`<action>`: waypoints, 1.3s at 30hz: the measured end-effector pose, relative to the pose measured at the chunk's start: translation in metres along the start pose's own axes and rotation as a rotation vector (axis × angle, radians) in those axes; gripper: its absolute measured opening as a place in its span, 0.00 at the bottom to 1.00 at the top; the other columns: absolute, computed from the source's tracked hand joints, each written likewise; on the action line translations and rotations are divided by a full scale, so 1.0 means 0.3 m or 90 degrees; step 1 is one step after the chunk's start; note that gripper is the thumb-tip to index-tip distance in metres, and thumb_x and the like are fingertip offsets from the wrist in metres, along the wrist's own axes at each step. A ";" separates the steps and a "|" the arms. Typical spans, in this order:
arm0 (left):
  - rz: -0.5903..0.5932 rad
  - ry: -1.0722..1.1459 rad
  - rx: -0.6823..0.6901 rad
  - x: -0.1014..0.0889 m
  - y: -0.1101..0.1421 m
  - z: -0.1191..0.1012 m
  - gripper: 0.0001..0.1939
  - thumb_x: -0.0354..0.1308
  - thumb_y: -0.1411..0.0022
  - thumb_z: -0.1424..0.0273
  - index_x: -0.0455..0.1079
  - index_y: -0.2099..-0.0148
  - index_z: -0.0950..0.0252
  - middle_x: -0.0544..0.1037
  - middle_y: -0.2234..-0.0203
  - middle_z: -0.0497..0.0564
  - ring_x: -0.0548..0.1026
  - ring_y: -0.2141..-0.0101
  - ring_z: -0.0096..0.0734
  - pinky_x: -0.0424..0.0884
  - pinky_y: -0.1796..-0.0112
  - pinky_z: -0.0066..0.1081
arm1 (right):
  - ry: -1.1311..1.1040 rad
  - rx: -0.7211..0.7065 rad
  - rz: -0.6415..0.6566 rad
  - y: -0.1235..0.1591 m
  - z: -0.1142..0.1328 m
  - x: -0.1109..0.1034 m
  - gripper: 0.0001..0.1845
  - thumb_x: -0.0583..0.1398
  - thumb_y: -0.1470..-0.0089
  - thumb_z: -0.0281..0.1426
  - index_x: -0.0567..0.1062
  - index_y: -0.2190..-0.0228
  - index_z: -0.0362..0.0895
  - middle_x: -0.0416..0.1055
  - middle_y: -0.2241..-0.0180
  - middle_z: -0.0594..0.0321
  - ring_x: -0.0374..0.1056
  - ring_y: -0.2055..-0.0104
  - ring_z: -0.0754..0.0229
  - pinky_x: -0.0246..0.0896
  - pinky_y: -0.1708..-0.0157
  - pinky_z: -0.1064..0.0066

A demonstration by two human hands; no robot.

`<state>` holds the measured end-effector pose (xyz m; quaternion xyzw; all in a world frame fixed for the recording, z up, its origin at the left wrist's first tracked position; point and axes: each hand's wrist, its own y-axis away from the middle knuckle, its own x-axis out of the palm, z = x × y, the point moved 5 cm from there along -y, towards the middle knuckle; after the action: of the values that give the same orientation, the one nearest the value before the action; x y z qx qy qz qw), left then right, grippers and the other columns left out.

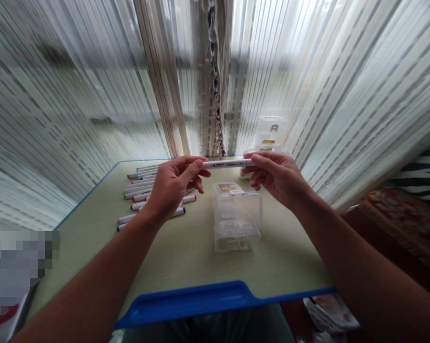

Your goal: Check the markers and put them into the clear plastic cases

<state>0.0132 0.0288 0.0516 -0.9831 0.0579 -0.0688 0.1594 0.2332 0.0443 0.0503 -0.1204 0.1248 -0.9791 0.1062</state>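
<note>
A white marker pen [227, 164] is stretched level between my two hands, above the far part of the table. My left hand [177, 183] pinches its left end with thumb and fingers, hiding that tip. At the other end, my right hand [275, 176] grips the pen the same way. Below and left of my left hand lie several white markers [139, 195] with coloured ends, side by side, some partly covered by my hand and forearm. A clear plastic case [238, 214] stands on the table below the held pen, its lid raised.
The pale green table [186, 257] has a blue rim with a moulded blue tray [189, 297] at the near edge. Another clear case [270, 128] stands behind my right hand. A striped curtain [111, 95] and a hanging bead chain [215, 76] are beyond the far edge.
</note>
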 end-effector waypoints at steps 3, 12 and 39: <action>0.006 0.027 -0.009 0.002 0.000 -0.002 0.13 0.66 0.41 0.65 0.77 0.57 0.69 0.81 0.73 0.53 0.73 0.80 0.24 0.74 0.78 0.26 | -0.020 0.004 0.002 0.000 0.004 -0.004 0.14 0.70 0.51 0.37 0.81 0.65 0.40 0.81 0.73 0.57 0.72 0.82 0.64 0.65 0.85 0.77; -0.006 -0.012 -0.001 -0.002 0.000 0.003 0.13 0.69 0.44 0.66 0.78 0.59 0.69 0.81 0.74 0.51 0.72 0.81 0.22 0.73 0.78 0.26 | 0.003 -0.011 0.001 -0.001 -0.003 -0.004 0.14 0.72 0.54 0.35 0.82 0.66 0.40 0.81 0.74 0.58 0.72 0.82 0.65 0.65 0.85 0.77; 0.017 0.056 0.024 -0.007 -0.003 -0.005 0.12 0.68 0.42 0.67 0.78 0.57 0.68 0.81 0.71 0.53 0.74 0.77 0.24 0.76 0.74 0.28 | -0.028 -0.017 0.016 -0.006 0.007 -0.012 0.13 0.71 0.51 0.33 0.83 0.64 0.40 0.82 0.71 0.57 0.71 0.81 0.67 0.64 0.83 0.77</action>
<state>0.0109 0.0296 0.0530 -0.9751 0.0765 -0.1106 0.1764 0.2370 0.0463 0.0520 -0.1417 0.1373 -0.9730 0.1196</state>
